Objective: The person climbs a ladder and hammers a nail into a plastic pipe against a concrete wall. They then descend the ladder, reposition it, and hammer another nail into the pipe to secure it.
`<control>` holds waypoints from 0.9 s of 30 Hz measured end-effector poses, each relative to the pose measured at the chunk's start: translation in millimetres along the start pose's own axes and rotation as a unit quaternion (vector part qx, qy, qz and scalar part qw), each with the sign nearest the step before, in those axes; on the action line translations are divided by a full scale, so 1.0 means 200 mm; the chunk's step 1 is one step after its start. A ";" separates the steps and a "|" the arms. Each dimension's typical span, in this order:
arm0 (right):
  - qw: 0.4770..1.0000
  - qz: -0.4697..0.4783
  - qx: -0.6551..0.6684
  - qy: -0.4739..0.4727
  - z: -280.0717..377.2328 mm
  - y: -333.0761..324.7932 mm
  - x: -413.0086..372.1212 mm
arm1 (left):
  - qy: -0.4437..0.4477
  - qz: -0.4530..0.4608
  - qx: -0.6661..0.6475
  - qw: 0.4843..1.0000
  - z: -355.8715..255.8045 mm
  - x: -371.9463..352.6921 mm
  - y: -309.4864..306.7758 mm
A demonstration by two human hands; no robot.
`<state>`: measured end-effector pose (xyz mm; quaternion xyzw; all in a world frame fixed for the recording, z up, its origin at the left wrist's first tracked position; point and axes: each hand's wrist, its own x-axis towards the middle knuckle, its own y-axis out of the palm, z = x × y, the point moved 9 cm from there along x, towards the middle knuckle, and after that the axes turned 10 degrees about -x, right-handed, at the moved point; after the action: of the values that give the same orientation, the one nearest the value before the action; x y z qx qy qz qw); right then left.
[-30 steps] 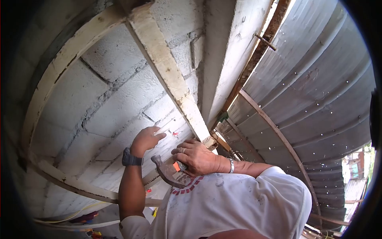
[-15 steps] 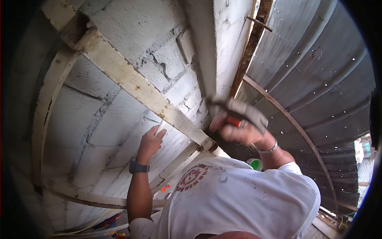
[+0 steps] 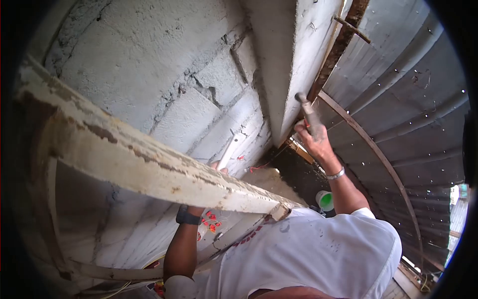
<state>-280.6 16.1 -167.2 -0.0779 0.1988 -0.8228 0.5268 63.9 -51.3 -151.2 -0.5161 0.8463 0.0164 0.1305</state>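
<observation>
My left hand (image 3: pixel 219 168), mostly hidden behind the cream-painted beam (image 3: pixel 164 174), grips a slim white tube (image 3: pixel 228 152) that slants up toward the block wall. Raised near the wall corner, my right hand (image 3: pixel 314 139) is closed around a hammer (image 3: pixel 310 117); motion blurs it, and a bit of red shows at the fingers. The hammer is well apart from the white tube.
Rough grey block wall (image 3: pixel 214 84) rises ahead, with corrugated metal sheeting (image 3: pixel 398 104) at right. A rusty rod (image 3: pixel 352 30) juts out above. Below are a green-lined white bucket (image 3: pixel 324 200) and several red pieces (image 3: pixel 211 220) with wires.
The view has shifted, bringing the beam closer in front of my left hand. My left hand and the tube now show beyond the beam. The hammer has moved up and toward the wall corner.
</observation>
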 end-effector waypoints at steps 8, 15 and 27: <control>0.996 -0.045 0.075 -0.011 0.13 0.00 0.03 | 0.064 0.060 0.160 0.983 -0.27 0.35 0.28; 0.967 -0.174 -0.030 -0.184 0.36 -0.18 0.16 | 0.181 0.074 0.152 0.969 -0.34 0.55 0.62; 0.962 -0.194 0.002 -0.191 0.28 -0.09 0.20 | 0.167 0.018 0.175 0.970 -0.29 0.72 0.59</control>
<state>-293.9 -27.0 -112.9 -0.2697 0.0744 -0.8795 0.3851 -114.2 -130.8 -143.1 -0.4656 0.8548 -0.2167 0.0753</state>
